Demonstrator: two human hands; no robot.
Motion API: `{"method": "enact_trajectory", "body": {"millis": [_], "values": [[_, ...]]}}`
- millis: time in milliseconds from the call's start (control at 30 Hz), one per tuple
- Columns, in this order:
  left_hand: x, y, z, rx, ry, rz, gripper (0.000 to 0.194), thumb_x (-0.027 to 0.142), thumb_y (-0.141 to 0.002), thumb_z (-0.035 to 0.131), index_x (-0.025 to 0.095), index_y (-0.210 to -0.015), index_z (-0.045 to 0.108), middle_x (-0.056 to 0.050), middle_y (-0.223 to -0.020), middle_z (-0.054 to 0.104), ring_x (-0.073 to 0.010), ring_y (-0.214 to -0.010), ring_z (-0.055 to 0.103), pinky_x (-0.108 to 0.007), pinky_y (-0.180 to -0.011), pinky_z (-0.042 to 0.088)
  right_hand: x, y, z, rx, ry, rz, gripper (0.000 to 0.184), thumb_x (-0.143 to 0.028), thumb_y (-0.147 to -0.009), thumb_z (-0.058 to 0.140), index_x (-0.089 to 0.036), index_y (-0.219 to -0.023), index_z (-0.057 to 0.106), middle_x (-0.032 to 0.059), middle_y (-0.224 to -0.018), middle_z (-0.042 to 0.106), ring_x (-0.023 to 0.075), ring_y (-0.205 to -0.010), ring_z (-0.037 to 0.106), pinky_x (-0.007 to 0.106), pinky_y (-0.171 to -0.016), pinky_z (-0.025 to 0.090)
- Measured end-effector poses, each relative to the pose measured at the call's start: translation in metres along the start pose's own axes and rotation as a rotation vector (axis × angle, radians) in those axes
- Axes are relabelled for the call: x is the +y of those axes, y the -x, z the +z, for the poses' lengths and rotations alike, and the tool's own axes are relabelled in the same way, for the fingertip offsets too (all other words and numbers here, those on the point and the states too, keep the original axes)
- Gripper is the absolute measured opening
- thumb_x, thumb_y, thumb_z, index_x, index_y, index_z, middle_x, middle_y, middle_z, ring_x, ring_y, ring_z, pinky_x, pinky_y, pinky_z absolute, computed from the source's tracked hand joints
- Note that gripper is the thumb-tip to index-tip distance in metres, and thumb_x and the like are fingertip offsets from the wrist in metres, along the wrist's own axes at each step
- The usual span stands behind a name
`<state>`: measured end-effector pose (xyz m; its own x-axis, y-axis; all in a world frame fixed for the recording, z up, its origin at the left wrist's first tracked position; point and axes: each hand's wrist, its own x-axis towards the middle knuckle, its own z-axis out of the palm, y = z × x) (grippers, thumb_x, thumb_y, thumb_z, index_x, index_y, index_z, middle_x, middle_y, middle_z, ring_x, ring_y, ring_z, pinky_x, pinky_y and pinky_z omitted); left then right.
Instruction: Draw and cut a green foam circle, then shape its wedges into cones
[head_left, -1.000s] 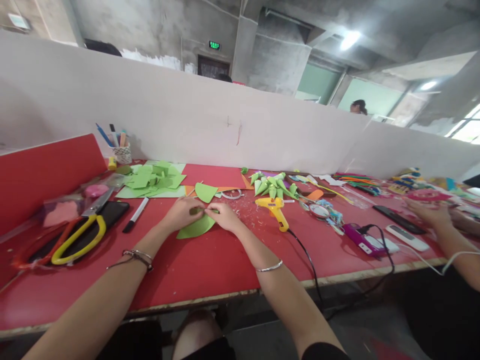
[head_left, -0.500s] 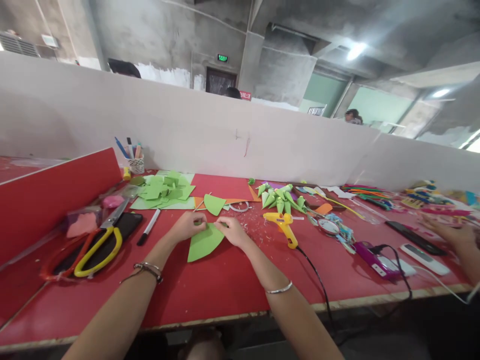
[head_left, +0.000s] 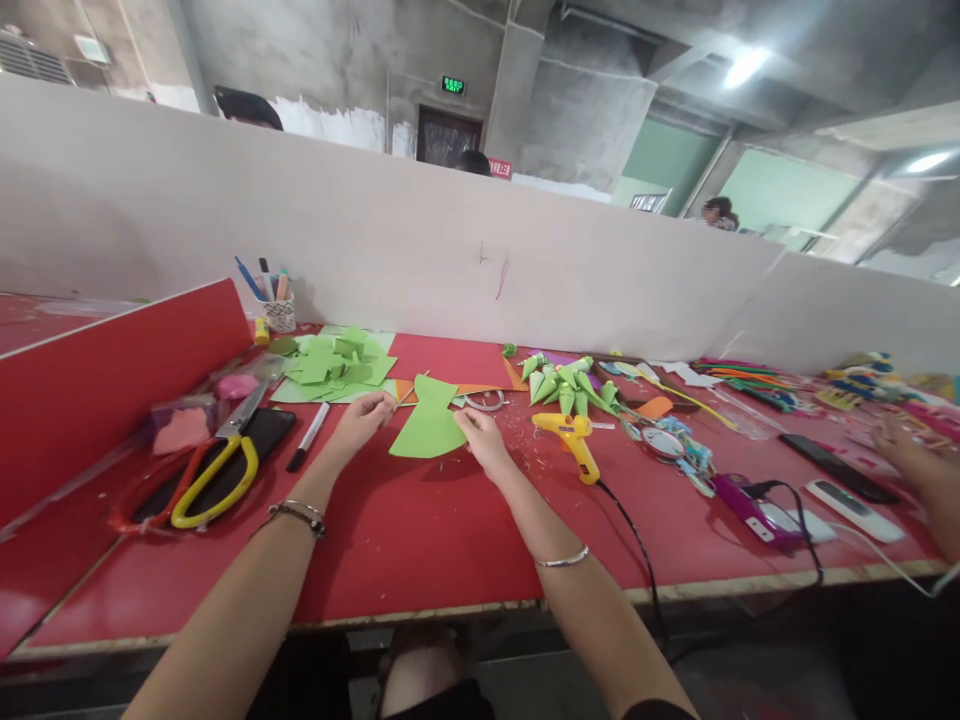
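Observation:
A light green fan-shaped paper piece (head_left: 427, 434) lies flat on the red table (head_left: 420, 540). My right hand (head_left: 481, 438) pinches its right edge with the fingers closed on it. My left hand (head_left: 363, 416) rests just left of the paper's top corner. Its fingers are curled, and I cannot make out whether anything is in them. A second green paper piece (head_left: 435, 389) lies right behind the first. A yellow glue gun (head_left: 571, 436) with a black cord lies to the right of my right hand.
Yellow-handled scissors (head_left: 214, 478) lie on a black phone at left, beside a marker (head_left: 307, 438). Behind are green paper scraps (head_left: 334, 362), a pen cup (head_left: 280, 312) and green paper cones (head_left: 566, 386). At right: a purple device (head_left: 742, 497), remotes, another person's hand (head_left: 911, 455). A white partition (head_left: 420, 250) backs the table.
The green paper has slid farther from me and turned, apex now to the back. My left hand has come off it to the left. My right hand stays on its right edge.

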<state>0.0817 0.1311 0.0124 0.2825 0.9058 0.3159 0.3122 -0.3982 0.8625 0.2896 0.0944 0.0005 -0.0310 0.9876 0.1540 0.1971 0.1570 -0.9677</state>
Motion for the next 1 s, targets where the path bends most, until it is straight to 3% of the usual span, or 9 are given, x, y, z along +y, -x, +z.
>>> {"method": "enact_trajectory", "body": {"millis": [133, 233, 300, 367, 467, 567, 767, 867, 1000], "values": [[0.004, 0.002, 0.007, -0.056, 0.044, -0.062, 0.041, 0.051, -0.078, 0.038, 0.015, -0.082, 0.058, -0.004, -0.066, 0.058, -0.0153, -0.067, 0.052, -0.027, -0.060, 0.042, 0.003, -0.002, 0.004, 0.023, -0.159, 0.088, 0.031, -0.049, -0.073, 0.045, -0.018, -0.071, 0.048, -0.0043, -0.056, 0.034, 0.0071, -0.046, 0.032, 0.020, -0.042, 0.028], [0.006, 0.005, 0.014, -0.207, 0.061, -0.118, 0.042, 0.055, -0.070, 0.049, 0.015, -0.076, 0.061, -0.005, -0.066, 0.062, -0.0169, -0.066, 0.056, -0.027, -0.057, 0.044, 0.004, -0.003, 0.005, 0.014, -0.086, 0.079, 0.028, -0.045, -0.076, 0.041, -0.018, -0.075, 0.049, -0.0036, -0.057, 0.037, 0.0077, -0.045, 0.034, 0.021, -0.043, 0.031], [0.005, 0.005, 0.017, -0.286, 0.068, -0.148, 0.043, 0.057, -0.068, 0.052, 0.015, -0.067, 0.060, -0.003, -0.059, 0.061, -0.0147, -0.055, 0.054, -0.026, -0.052, 0.044, 0.004, -0.002, 0.005, 0.042, 0.057, 0.002, 0.024, -0.038, -0.078, 0.039, -0.018, -0.084, 0.051, 0.0001, -0.065, 0.047, 0.0108, -0.053, 0.043, 0.025, -0.050, 0.038], [0.003, 0.004, 0.020, -0.307, 0.070, -0.168, 0.044, 0.058, -0.069, 0.049, 0.015, -0.062, 0.057, -0.002, -0.052, 0.058, -0.0122, -0.047, 0.051, -0.025, -0.048, 0.042, 0.002, 0.000, 0.004, 0.110, 0.247, -0.159, 0.026, -0.030, -0.077, 0.041, -0.017, -0.097, 0.050, 0.0059, -0.084, 0.054, 0.0160, -0.074, 0.051, 0.030, -0.067, 0.043], [-0.001, 0.002, 0.022, -0.290, 0.071, -0.174, 0.046, 0.058, -0.072, 0.043, 0.015, -0.061, 0.054, -0.001, -0.050, 0.055, -0.0109, -0.044, 0.049, -0.025, -0.048, 0.041, -0.005, 0.006, 0.004, 0.182, 0.530, -0.371, 0.046, -0.027, -0.072, 0.050, -0.017, -0.117, 0.042, 0.0117, -0.108, 0.047, 0.0228, -0.103, 0.043, 0.038, -0.088, 0.036], [-0.001, 0.002, 0.026, -0.298, 0.070, -0.160, 0.046, 0.058, -0.074, 0.039, 0.016, -0.063, 0.054, -0.001, -0.051, 0.055, -0.0117, -0.046, 0.049, -0.026, -0.050, 0.042, -0.013, 0.013, 0.006, 0.134, 0.713, -0.444, 0.057, -0.035, -0.068, 0.059, -0.020, -0.120, 0.041, 0.0114, -0.117, 0.041, 0.0269, -0.111, 0.035, 0.043, -0.094, 0.030], [0.005, 0.006, 0.032, -0.285, 0.045, -0.116, 0.039, 0.052, -0.075, 0.041, 0.017, -0.068, 0.056, -0.001, -0.059, 0.059, -0.0154, -0.060, 0.054, -0.027, -0.059, 0.044, -0.019, 0.019, 0.012, -0.014, 0.725, -0.477, 0.050, -0.047, -0.065, 0.063, -0.020, -0.104, 0.049, 0.0094, -0.108, 0.043, 0.0253, -0.105, 0.039, 0.040, -0.089, 0.033], [0.009, 0.009, 0.036, -0.267, 0.036, -0.098, 0.041, 0.051, -0.077, 0.036, 0.017, -0.067, 0.056, -0.002, -0.061, 0.059, -0.0158, -0.063, 0.054, -0.027, -0.060, 0.044, -0.017, 0.018, 0.013, -0.060, 0.623, -0.476, 0.037, -0.036, -0.069, 0.061, -0.019, -0.100, 0.048, 0.0083, -0.100, 0.047, 0.0225, -0.097, 0.044, 0.036, -0.081, 0.038], [0.018, 0.012, 0.040, -0.262, 0.026, -0.061, 0.045, 0.050, -0.081, 0.030, 0.017, -0.068, 0.057, -0.001, -0.063, 0.059, -0.0147, -0.065, 0.052, -0.026, -0.064, 0.043, -0.017, 0.016, 0.014, -0.119, 0.371, -0.362, 0.016, -0.030, -0.079, 0.047, -0.019, -0.090, 0.049, 0.0033, -0.084, 0.053, 0.0155, -0.074, 0.051, 0.027, -0.065, 0.041]]}}
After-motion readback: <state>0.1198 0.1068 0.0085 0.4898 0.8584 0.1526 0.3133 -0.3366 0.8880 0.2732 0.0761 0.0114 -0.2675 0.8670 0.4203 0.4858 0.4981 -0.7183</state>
